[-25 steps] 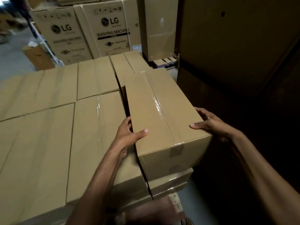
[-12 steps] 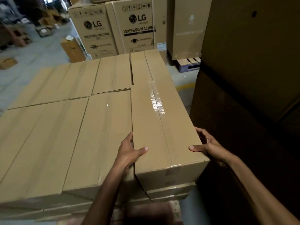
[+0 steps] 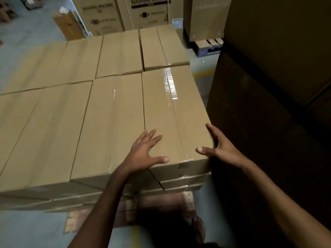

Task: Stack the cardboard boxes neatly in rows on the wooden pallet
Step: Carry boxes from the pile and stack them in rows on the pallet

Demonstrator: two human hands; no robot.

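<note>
Head view: left hand (image 3: 146,152) lies flat and open on the taped cardboard box (image 3: 172,111), and right hand (image 3: 221,148) lies open against its right edge. The box sits at the right end of the stack (image 3: 71,122) on the wooden pallet (image 3: 188,196). A tall dark carton (image 3: 268,104) crowds close beside it, with washing-machine cartons (image 3: 148,13) behind.

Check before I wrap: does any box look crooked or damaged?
Nothing stands out. The near-right box lies level with its neighbour, tape intact, left hand flat on top, right hand at its side.
</note>
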